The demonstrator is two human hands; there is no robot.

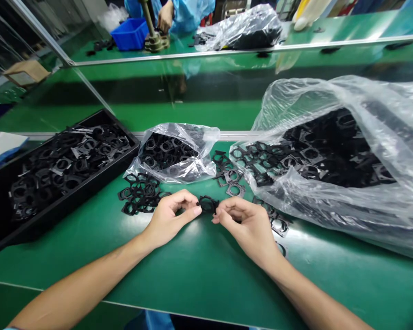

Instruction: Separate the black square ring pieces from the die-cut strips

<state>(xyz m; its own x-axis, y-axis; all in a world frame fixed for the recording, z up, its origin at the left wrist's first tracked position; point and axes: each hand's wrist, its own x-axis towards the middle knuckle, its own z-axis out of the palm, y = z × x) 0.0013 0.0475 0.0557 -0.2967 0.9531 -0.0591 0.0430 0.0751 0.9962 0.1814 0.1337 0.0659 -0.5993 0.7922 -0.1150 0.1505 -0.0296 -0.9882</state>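
Observation:
Between my two hands, a black ring-shaped plastic part is held just above the green table. My left hand pinches its left edge between thumb and forefinger. On the opposite edge, the fingertips of my right hand are closed. A pile of black ring parts lies left of my left hand. Beyond my right hand, flat square frames with round holes are scattered on the table, and some lie partly behind that hand.
A long black tray full of black parts stands at the left. A small clear bag of parts sits ahead, and a large clear bag spreads over the right. Behind a metal rail, a co-worker's hand is near a blue bin.

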